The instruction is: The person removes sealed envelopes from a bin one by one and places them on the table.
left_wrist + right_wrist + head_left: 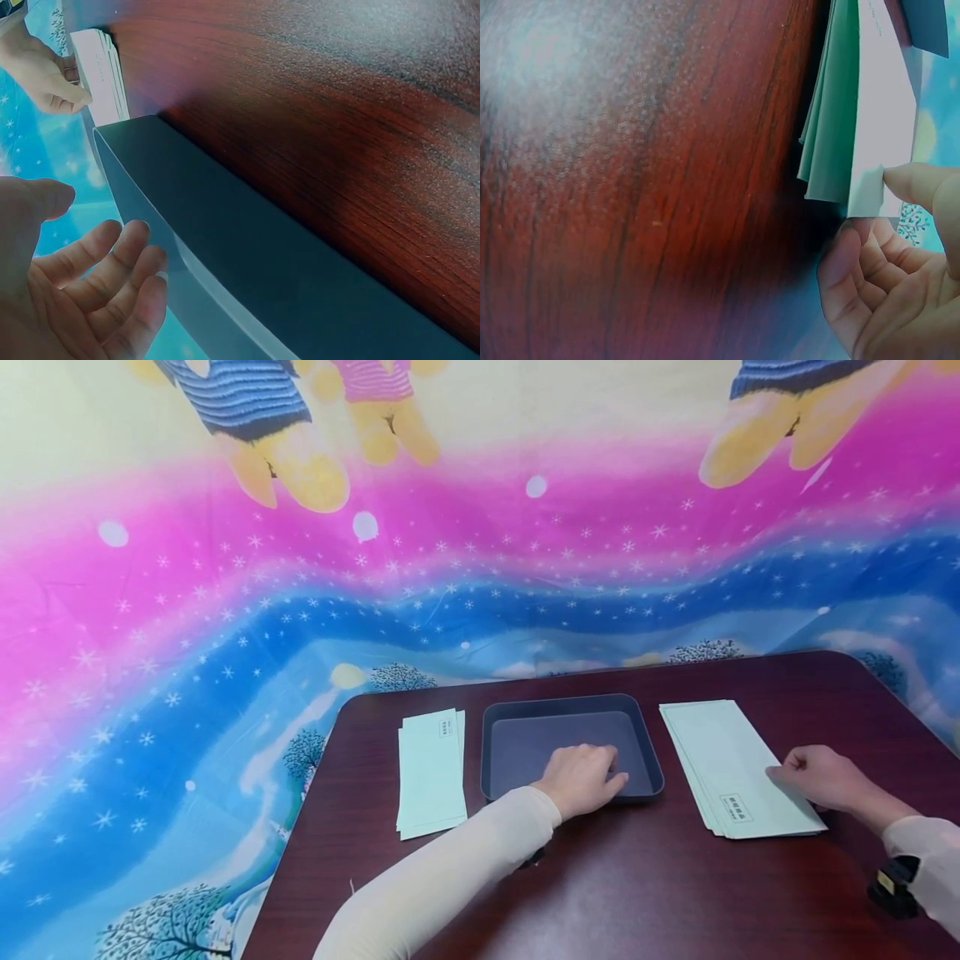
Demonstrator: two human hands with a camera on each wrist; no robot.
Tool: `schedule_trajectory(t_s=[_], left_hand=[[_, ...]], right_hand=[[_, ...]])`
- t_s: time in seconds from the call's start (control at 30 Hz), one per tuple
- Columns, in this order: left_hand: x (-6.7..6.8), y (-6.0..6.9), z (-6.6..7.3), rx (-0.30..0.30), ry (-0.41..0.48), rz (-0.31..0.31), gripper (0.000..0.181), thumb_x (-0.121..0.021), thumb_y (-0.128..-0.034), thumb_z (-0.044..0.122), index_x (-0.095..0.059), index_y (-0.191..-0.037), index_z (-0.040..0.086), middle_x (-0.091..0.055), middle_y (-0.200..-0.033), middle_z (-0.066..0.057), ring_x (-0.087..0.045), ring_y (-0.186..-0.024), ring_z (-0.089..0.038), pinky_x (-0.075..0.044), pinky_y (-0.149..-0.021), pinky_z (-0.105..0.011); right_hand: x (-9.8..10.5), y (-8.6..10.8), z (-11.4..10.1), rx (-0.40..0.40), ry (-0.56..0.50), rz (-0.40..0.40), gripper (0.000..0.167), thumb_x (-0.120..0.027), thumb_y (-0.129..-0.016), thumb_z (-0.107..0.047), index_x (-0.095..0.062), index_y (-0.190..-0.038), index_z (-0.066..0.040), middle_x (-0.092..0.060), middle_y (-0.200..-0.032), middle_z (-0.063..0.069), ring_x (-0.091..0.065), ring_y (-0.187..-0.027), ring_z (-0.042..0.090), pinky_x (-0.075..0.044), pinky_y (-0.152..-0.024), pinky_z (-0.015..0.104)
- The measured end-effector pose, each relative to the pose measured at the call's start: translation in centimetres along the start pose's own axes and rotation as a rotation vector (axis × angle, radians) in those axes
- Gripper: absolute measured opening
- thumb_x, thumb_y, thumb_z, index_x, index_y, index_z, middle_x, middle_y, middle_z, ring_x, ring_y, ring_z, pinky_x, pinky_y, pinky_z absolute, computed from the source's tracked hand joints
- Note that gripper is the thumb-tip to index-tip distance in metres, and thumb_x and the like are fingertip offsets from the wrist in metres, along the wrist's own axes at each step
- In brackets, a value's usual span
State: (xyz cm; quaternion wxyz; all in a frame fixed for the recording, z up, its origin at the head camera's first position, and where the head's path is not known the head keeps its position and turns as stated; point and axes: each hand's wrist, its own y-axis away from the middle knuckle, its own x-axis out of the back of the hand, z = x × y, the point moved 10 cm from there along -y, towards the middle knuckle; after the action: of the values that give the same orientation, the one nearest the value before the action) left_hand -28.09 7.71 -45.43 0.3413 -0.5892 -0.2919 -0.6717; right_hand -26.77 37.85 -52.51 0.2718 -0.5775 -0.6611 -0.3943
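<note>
My right hand (pixel 823 777) pinches the right edge of the top envelope in a stack of pale green envelopes (pixel 723 752), thumb above and fingers below. In the right wrist view that envelope (pixel 881 112) is slightly apart from the ones under it, and the hand's fingertips (pixel 840 244) curl beneath its corner. Over the near right part of a dark grey tray (pixel 517 756) hovers my left hand (pixel 581 779). Its fingers (pixel 139 259) are loosely bent beside the tray's wall (pixel 217 217) and hold nothing.
A second, smaller-looking stack of pale green envelopes (pixel 431 777) lies left of the tray. Everything stands on a dark red-brown wooden table (pixel 600 885). Behind its far edge hangs a printed cloth (pixel 480 543) with snowflakes and cartoon bears.
</note>
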Motion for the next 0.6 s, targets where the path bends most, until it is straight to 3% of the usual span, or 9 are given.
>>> schedule_trajectory(t_s=[0.6], left_hand=[[0.16, -0.02, 0.07, -0.004, -0.008, -0.005, 0.025, -0.057, -0.1017, 0.045, -0.07, -0.106, 0.024, -0.067, -0.079, 0.013, -0.051, -0.06, 0.001, -0.04, -0.051, -0.02]], right_hand=[[-0.12, -0.26, 0.28, -0.021, 0.051, -0.002, 0.037, -0.067, -0.094, -0.037, -0.052, -0.074, -0.01, -0.043, -0.057, -0.003, -0.047, -0.051, 0.016, -0.039, -0.049, 0.031]])
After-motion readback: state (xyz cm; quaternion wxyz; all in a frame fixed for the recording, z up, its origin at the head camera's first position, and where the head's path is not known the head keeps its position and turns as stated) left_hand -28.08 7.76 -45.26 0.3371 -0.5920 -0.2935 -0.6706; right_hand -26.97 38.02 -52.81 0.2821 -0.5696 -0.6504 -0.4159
